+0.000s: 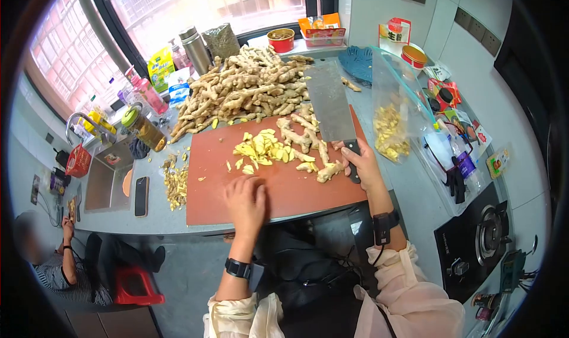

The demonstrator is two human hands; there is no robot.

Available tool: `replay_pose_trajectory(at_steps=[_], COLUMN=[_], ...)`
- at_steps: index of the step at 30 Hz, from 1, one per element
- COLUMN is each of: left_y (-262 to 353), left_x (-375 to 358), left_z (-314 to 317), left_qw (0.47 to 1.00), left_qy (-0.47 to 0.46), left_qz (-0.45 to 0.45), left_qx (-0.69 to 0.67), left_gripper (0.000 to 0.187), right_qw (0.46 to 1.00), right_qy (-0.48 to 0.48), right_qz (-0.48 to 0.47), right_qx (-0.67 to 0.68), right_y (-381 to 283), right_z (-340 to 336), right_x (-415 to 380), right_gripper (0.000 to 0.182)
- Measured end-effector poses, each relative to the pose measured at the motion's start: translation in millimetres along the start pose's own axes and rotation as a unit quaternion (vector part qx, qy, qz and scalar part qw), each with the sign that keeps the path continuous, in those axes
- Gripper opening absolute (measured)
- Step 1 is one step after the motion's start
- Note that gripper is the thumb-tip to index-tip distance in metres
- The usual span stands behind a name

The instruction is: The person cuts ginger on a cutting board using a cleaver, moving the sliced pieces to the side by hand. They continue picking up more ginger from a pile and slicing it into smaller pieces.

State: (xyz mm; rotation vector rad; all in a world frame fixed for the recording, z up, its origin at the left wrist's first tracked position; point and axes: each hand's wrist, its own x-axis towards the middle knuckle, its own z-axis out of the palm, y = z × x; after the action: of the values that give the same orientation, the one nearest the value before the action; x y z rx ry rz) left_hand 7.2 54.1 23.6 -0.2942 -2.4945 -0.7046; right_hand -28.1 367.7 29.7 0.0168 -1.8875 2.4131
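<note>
A reddish-brown cutting board (213,160) lies on the counter with a heap of sliced ginger (264,147) in its middle. My right hand (366,167) is wrapped around the black handle of a cleaver (332,104), its broad blade pointing away from me at the board's right side. Whole ginger roots (299,133) lie just left of the blade. My left hand (246,197) rests on the near part of the board, below the slices, fingers stretched out and holding nothing. Behind the board rises a large pile of unpeeled ginger (249,86).
Ginger scraps (175,184) and a phone (141,195) lie left of the board, beside the sink (98,193). To the right are a clear bag of slices (388,130), a blue basket (357,62) and a gas stove (474,243). Another person (65,273) sits at lower left.
</note>
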Motion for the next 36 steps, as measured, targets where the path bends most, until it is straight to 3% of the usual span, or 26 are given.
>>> replay_pose_trajectory(at_steps=[8, 15, 18, 20, 21, 22, 24, 25, 29, 31, 36], left_y=[94.1, 101.7, 95.6, 83.9, 79.4, 71.0, 53.2, 45.5, 28.8, 20.0, 4.6], left_x=[20.5, 25.5, 18.2, 9.1, 5.3, -2.1, -19.2, -26.7, -39.4, -36.8, -39.4], left_z=[48.4, 68.5, 59.4, 46.3, 32.8, 28.7, 25.6, 22.8, 0.5, -11.0, -21.1], left_qw=[0.986, 0.989, 0.994, 0.995, 0.986, 0.987, 0.87, 0.86, 0.902, 0.972, 0.974], left_qy=[-0.116, -0.116, -0.051, -0.031, -0.068, -0.058, -0.054, -0.044, -0.001, 0.033, 0.04], left_qz=[0.098, 0.092, 0.089, -0.025, -0.086, -0.095, -0.264, -0.265, -0.269, -0.198, -0.223], left_qx=[-0.073, -0.009, -0.026, -0.09, -0.125, -0.114, -0.413, -0.433, -0.337, -0.119, -0.018], left_gripper=[0.034, 0.034, 0.032, 0.032, 0.031, 0.031, 0.03, 0.03, 0.032, 0.035, 0.038], right_qw=[0.999, 1.0, 0.999, 0.998, 0.998, 0.998, 0.998, 0.998, 0.998, 0.998, 0.997], right_qy=[-0.004, 0.019, 0.022, 0.036, 0.037, 0.031, 0.026, 0.028, 0.03, 0.023, 0.033], right_qz=[0.022, 0.007, 0.026, 0.012, 0.01, 0.011, 0.022, 0.022, 0.02, 0.021, 0.018], right_qx=[-0.028, -0.012, -0.012, -0.043, -0.058, -0.057, -0.051, -0.05, -0.053, -0.053, -0.07], right_y=[6.9, 3.3, 0.9, 4.7, 7.3, 8.9, 11.3, 10.9, 10.0, 10.0, 13.4], right_z=[-1.4, -1.0, -1.4, -0.8, -1.7, -2.3, -4.0, -3.4, -2.9, -2.4, -4.1], right_x=[-1.2, -4.0, -5.0, -3.8, -2.7, -2.1, -1.1, -1.6, -2.1, -2.9, -2.0], right_gripper=[0.026, 0.025, 0.024, 0.022, 0.022, 0.023, 0.024, 0.022, 0.02, 0.02, 0.022])
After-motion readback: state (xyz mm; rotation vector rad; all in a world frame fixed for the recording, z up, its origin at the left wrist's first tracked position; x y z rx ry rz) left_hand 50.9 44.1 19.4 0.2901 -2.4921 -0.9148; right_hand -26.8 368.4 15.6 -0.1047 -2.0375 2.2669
